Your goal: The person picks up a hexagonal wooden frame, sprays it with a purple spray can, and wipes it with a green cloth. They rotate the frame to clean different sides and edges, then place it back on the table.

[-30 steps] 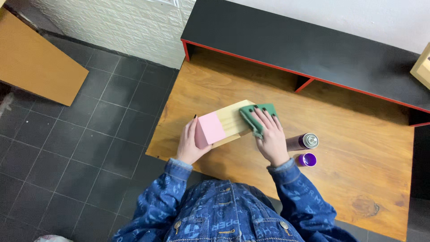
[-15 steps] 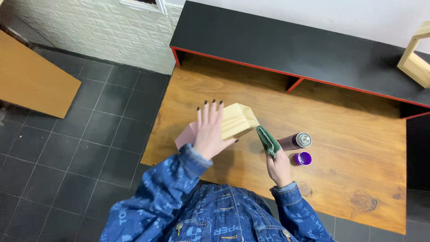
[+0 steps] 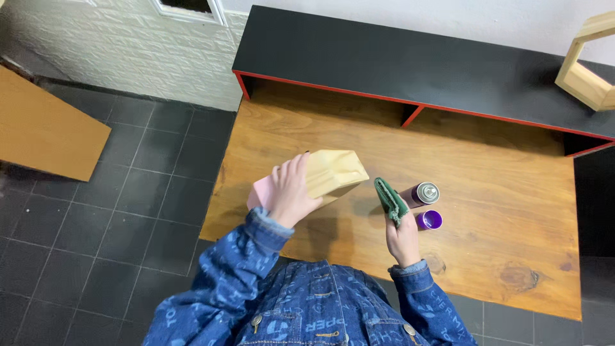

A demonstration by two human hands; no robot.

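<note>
Since half a second ago: block tipped further onto its edge, cloth drawn clear of it and off to the right.

Brown wooden counter (image 3: 487, 192), long black shelf with red edging (image 3: 410, 64) along its far side, pale wooden hexagon frame (image 3: 586, 67) at the shelf's right end.

Pale wooden house-shaped block with a pink end face (image 3: 333, 172), near the counter's left edge, tilted, partly lifted. Left hand (image 3: 291, 192) spread over its near side, fingers wrapped on the wood, gripping and steadying it.

Folded green cloth (image 3: 391, 200), pinched upright in the right hand (image 3: 403, 237), just right of the block, apart from it.

Purple spray can with silver top (image 3: 419, 192), lying on its side just beyond the cloth; small purple cap (image 3: 429, 220) beside it, near the right hand.

Risk, as a judgement: block held one-handed and off balance, close to the counter's edge, so liable to slip and drop to the dark tiled floor (image 3: 128, 192); can lying loose, liable to roll if nudged by cloth or hand.
</note>
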